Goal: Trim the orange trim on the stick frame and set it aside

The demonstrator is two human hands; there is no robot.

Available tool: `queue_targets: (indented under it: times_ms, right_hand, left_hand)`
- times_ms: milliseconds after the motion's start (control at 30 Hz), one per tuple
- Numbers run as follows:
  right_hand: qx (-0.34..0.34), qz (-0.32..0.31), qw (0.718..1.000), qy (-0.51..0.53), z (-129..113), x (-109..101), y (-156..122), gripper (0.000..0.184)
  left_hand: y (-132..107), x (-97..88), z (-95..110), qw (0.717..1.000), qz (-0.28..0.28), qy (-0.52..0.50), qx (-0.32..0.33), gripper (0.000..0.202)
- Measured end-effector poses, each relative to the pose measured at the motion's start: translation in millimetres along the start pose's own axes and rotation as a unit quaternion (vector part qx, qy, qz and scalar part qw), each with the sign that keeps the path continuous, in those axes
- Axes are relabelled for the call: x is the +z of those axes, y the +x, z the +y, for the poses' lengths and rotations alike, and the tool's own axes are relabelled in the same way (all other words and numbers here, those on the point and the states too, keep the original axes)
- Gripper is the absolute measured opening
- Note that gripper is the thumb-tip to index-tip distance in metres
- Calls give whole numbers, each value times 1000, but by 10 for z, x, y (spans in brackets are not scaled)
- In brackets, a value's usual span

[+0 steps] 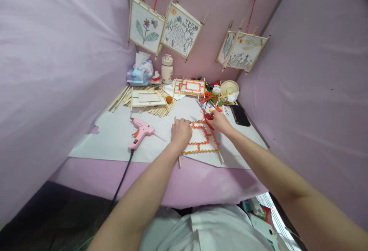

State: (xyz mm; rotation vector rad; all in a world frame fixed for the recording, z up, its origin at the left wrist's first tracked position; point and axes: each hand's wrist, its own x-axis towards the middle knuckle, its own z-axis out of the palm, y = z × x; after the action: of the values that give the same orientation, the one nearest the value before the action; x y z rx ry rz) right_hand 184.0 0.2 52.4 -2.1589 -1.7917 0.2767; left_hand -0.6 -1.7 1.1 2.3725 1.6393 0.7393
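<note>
A wooden stick frame (201,152) with a white panel lies in front of me, trimmed with orange and golden-brown cord. My left hand (181,131) rests on its left side, fingers curled over the upper edge; what they hold, if anything, is hidden. At the frame's upper right, my right hand (217,122) is closed around the red handles of a pair of scissors (209,117). The blades point away from me, toward the back of the table. A strand of orange yarn (202,114) runs close to the scissors.
Left lies a pink glue gun (140,131) with a black cable. Behind it are wooden sticks (158,110) and a plain frame (148,98). Another corded frame (192,86), a bottle (167,69), tissues (140,71) and a phone (240,115) stand or lie farther back. Picture lanterns (181,30) hang above.
</note>
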Motion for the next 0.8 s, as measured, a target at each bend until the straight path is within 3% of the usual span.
queue_targets:
  times_ms: [167,233,300,333,433,467,500,567,600,700,800]
  right_hand:
    - [-15,-30,998,-55,-118,180,43,25]
    - [-28,-31,998,-40,-107,124,173,22]
    - [-27,-12,999,-32,-72,-79,403,21]
    - [-22,19,999,-24,-41,-225,544,23]
    - [-5,260,965,39,123,-673,940,37]
    - [13,286,958,38,200,-769,1021,39]
    - [27,274,961,27,283,-818,1064,38]
    - [51,183,981,-29,451,-767,1036,35]
    - [57,111,990,-67,529,-679,980,36]
    - [78,44,992,-88,729,-325,778,29]
    - [52,-20,990,-127,876,-84,677,29]
  left_hand:
    - [-7,-9,5,1000,-1,2,-3,32]
    - [-9,-11,2,1000,-2,2,-3,32]
    - [-8,-13,-2,1000,-4,0,-4,32]
    - [-6,-13,-3,1000,-6,-1,-5,33]
    - [1,-9,-4,1000,-8,-4,-5,34]
    - [3,-7,-3,1000,-8,-3,-5,34]
    - [5,-5,-2,1000,-8,-1,-4,34]
    - [8,-6,2,1000,-8,0,-3,34]
    - [10,-9,4,1000,-9,-2,-2,34]
    - [15,-33,10,1000,-12,-10,-3,34]
    - [32,-68,13,1000,-17,-20,-8,34]
